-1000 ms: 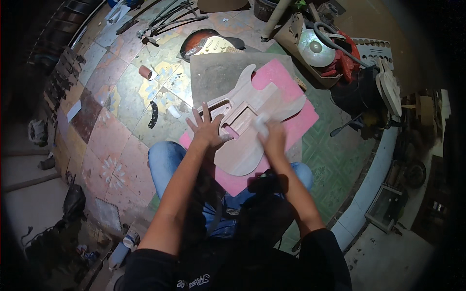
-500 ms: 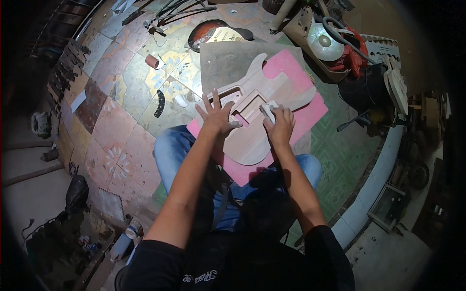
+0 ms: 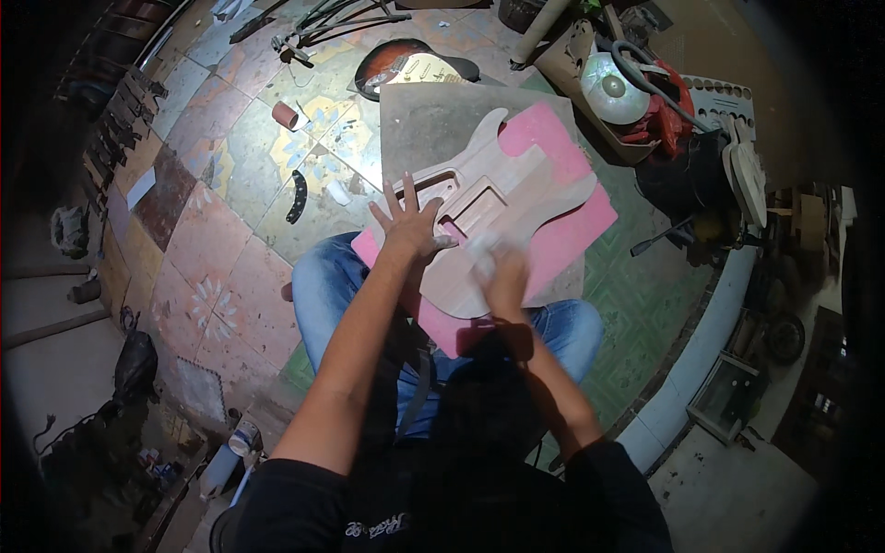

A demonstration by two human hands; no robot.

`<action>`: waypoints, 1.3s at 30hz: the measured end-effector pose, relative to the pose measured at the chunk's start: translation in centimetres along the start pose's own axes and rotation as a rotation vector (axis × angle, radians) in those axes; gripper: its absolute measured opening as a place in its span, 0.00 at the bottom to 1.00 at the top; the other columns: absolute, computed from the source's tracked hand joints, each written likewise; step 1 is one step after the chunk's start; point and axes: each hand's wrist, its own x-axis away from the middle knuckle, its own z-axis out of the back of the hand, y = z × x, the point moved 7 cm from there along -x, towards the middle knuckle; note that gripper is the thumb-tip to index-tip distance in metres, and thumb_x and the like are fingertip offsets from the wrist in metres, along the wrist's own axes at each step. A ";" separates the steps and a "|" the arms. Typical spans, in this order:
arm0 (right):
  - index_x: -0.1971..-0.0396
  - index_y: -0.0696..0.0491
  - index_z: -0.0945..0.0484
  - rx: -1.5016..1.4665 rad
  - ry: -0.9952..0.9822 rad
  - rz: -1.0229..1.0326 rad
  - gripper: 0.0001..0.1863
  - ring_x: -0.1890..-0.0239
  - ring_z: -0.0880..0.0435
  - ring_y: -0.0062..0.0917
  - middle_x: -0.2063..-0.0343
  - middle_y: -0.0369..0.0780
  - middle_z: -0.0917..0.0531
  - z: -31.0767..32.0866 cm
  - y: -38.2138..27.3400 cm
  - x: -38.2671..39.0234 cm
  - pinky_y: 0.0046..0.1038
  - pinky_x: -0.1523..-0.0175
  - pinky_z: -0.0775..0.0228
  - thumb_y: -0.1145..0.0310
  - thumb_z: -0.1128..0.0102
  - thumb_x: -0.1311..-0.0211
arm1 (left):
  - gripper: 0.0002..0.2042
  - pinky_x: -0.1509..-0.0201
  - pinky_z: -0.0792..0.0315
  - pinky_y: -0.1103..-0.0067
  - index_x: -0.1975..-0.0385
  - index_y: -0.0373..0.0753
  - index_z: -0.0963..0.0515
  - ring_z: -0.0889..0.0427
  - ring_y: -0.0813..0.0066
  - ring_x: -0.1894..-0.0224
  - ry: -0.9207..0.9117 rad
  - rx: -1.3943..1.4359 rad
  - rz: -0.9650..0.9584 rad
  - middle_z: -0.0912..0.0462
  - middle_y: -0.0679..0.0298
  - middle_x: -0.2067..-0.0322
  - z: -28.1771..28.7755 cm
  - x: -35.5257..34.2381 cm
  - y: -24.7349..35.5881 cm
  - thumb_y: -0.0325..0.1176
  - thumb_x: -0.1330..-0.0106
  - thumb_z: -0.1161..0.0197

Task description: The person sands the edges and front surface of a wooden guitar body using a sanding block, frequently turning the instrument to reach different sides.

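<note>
An unfinished wooden guitar body [image 3: 535,189] with routed cavities lies aslant on a pink sheet [image 3: 576,221] before my crossed legs. My left hand [image 3: 410,224] rests on its left side with the fingers spread, beside the cavities and pressing down without gripping. Over the lower part of the body, my right hand [image 3: 505,281] is closed around a pale sanding block [image 3: 489,251]. Motion smears that hand and the block, so the block's underside and exact edges cannot be made out.
Under the pink sheet is a grey board [image 3: 429,120]. Beyond it lies a sunburst guitar body [image 3: 392,64]. A sandpaper roll [image 3: 286,114], a black curved strip [image 3: 297,196] and a white piece [image 3: 338,192] lie left on the tiles. A cardboard box [image 3: 562,69] stands at far right.
My right hand has slid the sanding block toward me and slightly left along the guitar body. My left hand stays spread in about the same place.
</note>
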 end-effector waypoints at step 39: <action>0.53 0.41 0.13 -0.158 -0.055 0.329 0.24 0.40 0.25 0.41 0.45 0.42 0.20 1.3 -4.2 8.9 0.47 0.39 0.34 0.59 0.22 0.54 | 0.45 0.29 0.73 0.26 0.29 0.61 0.31 0.79 0.28 0.22 0.015 -0.034 0.030 0.71 0.46 0.19 0.7 1.1 -0.3 0.69 0.49 0.28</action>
